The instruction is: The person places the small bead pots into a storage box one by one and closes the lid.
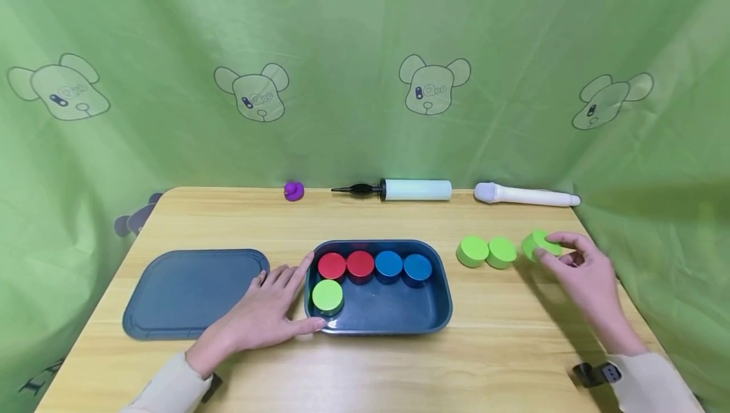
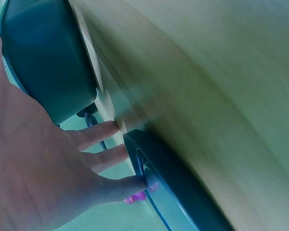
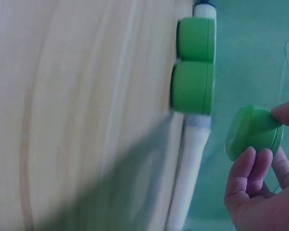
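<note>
My right hand [image 1: 587, 283] pinches a green round tin [image 3: 253, 130] between thumb and fingers; in the right wrist view it is lifted above the table. Two more green round tins [image 1: 473, 251] stand side by side just left of it. My left hand [image 1: 259, 315] is spread beside a dark blue rectangular box [image 1: 393, 321], its index finger and thumb at the box's left rim. Inside the box, two red tins [image 1: 360, 266] and two blue tins [image 1: 389, 266] form a back row. One green tin [image 1: 327, 296] sits at the front left.
A dark flat lid [image 1: 188, 299] lies left of the box, with my left hand's little-finger side at its edge. Along the table's back edge lie a purple duck [image 1: 293, 190], a hand pump [image 1: 416, 189] and a white microphone-shaped stick [image 1: 527, 195]. A green curtain [image 1: 342, 71] hangs behind.
</note>
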Demonstrator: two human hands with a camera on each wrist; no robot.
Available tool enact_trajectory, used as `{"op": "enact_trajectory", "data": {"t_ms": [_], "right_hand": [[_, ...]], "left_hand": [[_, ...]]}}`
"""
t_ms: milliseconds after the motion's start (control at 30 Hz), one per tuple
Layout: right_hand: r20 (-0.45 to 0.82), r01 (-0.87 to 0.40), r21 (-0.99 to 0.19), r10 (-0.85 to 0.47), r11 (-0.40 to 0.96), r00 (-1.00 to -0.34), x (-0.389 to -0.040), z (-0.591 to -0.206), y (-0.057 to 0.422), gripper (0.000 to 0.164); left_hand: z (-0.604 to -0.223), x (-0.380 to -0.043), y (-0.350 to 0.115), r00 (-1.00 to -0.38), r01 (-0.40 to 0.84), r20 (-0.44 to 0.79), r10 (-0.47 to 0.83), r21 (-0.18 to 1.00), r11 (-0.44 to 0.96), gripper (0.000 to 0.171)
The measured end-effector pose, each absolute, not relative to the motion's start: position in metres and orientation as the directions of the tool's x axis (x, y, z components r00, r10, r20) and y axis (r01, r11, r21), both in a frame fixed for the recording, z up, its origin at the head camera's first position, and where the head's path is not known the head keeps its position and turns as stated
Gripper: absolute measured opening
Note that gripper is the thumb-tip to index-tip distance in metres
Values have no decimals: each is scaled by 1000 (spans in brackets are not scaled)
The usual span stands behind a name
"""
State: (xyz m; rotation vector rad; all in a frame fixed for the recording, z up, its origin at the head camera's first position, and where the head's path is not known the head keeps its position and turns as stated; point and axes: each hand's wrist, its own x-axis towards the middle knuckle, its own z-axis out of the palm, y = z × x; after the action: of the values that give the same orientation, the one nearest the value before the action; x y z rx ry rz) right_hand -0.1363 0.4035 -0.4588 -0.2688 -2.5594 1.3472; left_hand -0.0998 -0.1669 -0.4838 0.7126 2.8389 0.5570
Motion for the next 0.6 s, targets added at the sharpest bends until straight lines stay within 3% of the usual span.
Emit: {"op": "enact_trajectory", "data": {"t_ms": [600], "right_hand": [[280, -198, -832, 84, 519, -956, -101, -429, 315, 42]], "left_hand": [[-483, -99, -166, -873, 425, -61, 483, 391, 817, 117]]}}
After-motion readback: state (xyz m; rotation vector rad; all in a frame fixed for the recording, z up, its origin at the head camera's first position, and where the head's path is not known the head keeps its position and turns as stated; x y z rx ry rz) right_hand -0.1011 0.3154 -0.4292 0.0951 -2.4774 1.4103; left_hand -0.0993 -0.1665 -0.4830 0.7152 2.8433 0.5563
